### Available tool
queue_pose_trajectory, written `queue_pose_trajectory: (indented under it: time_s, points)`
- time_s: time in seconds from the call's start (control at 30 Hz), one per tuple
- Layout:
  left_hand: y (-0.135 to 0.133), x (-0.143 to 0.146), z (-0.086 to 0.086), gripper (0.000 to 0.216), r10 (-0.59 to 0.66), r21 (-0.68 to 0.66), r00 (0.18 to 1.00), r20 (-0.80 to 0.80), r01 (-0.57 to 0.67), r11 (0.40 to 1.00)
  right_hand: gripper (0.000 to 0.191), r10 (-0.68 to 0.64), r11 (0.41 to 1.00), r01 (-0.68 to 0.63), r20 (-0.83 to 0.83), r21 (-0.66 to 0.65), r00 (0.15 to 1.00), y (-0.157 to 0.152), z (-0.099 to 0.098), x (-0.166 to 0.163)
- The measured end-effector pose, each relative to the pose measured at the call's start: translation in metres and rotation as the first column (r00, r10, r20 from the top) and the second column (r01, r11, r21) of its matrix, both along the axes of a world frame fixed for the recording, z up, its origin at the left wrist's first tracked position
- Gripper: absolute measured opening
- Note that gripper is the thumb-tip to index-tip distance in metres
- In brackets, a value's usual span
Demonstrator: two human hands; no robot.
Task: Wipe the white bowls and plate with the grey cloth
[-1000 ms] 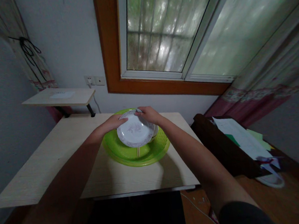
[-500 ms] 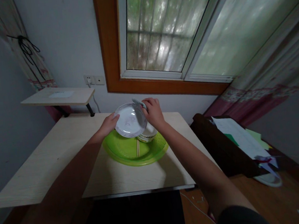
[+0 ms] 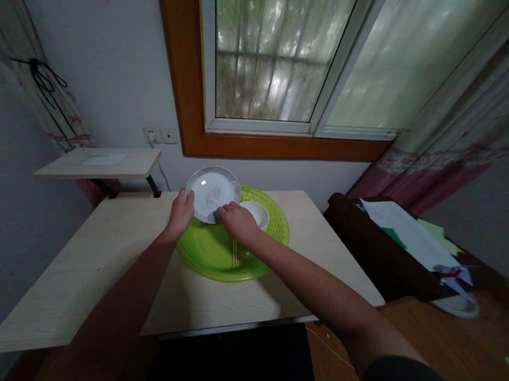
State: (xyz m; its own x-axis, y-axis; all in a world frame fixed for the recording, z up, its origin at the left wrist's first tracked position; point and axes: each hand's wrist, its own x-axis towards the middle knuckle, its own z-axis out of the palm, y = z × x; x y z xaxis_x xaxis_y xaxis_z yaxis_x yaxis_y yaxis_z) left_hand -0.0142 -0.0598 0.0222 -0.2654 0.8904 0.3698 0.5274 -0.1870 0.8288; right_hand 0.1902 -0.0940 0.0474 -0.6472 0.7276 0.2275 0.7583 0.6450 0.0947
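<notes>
My left hand grips the left rim of a white patterned plate, holding it tilted up above a green plastic basin on a light wooden table. My right hand is closed at the plate's lower edge, pressing a small dark thing against it that I cannot name. White bowls sit stacked in the basin just right of that hand. Chopsticks lie on the basin's floor below it.
A small raised shelf stands at the table's back left, under a wall socket. A window fills the wall ahead. At the right is a dark piece of furniture with papers.
The plate has been lifted higher and tipped more upright. My right hand has come off its top rim and moved down to its lower edge. The bowls now show.
</notes>
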Motion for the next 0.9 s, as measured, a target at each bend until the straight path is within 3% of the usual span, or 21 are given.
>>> queue_pose_trajectory:
  time_s: [0.1,0.23,0.33,0.53,0.73,0.9]
  points:
    - [0.0,0.001,0.0,0.045,0.015,-0.018,0.999,-0.031,-0.016,1.0,0.015,0.02,0.999,-0.026,-0.14,-0.045,0.99,-0.003,-0.005,-0.015]
    - [0.0,0.002,0.0,0.044,0.001,-0.011,1.0,-0.024,-0.002,1.0,0.024,0.02,1.0,-0.019,-0.391,0.008,0.92,0.001,-0.008,-0.033]
    - [0.0,0.002,-0.001,0.044,0.003,-0.008,1.0,-0.011,-0.003,1.0,0.018,0.066,0.998,-0.061,-0.465,0.027,0.883,0.007,-0.012,-0.038]
    - [0.003,0.0,-0.004,0.044,0.027,-0.005,0.999,0.027,-0.027,1.0,0.024,0.253,0.961,-0.276,-0.452,0.015,0.855,0.01,-0.02,-0.032]
    - [0.004,-0.001,-0.004,0.046,0.051,0.0,0.998,0.027,-0.051,0.999,0.039,0.355,0.931,-0.358,-0.38,0.066,0.854,0.007,-0.025,-0.03]
    - [0.004,-0.003,-0.005,0.046,0.057,0.009,0.997,0.046,-0.057,0.998,0.041,0.336,0.942,-0.331,-0.232,0.058,0.913,0.007,-0.021,-0.022]
